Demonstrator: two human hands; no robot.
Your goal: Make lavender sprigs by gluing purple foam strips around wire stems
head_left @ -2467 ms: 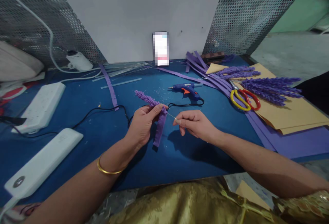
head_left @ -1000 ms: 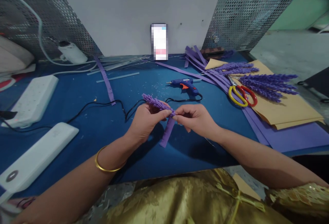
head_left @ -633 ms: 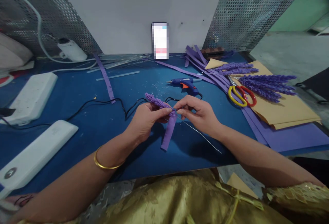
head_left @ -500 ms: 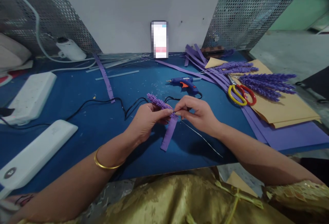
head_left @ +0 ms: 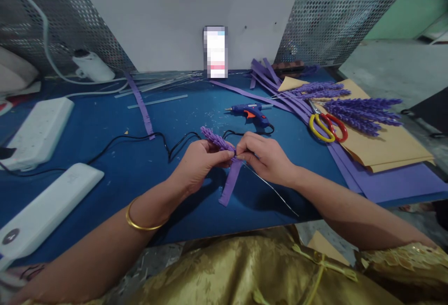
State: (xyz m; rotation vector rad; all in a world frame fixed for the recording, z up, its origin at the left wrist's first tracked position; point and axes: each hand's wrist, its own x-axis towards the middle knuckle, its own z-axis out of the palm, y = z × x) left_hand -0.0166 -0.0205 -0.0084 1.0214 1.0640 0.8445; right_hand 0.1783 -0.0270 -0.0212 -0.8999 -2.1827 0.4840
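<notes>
Over the front middle of the blue table, my left hand [head_left: 201, 160] pinches a purple paper lavender flower [head_left: 215, 138], its curled spike pointing up and left. A fringed purple paper strip [head_left: 230, 183] hangs down from the base of the spike. My right hand [head_left: 264, 155] is closed at that same base, fingertips pinched next to my left thumb. What exactly lies between the right fingertips is hidden, though the strip and wire meet there. A thin wire stem [head_left: 273, 189] runs from under the right hand down to the right.
Beyond my hands lies a blue glue gun [head_left: 250, 111] with a black cord. Scissors [head_left: 327, 128], finished lavender stems [head_left: 364, 111] and brown paper [head_left: 388, 151] are at right. A phone [head_left: 216, 53] leans at the back. Power strips [head_left: 38, 132] and another purple strip [head_left: 142, 104] are left.
Both hands stay at the base of the flower, with the right fingers slightly shifted. The whole view has slid a little; the things on the table have not moved.
</notes>
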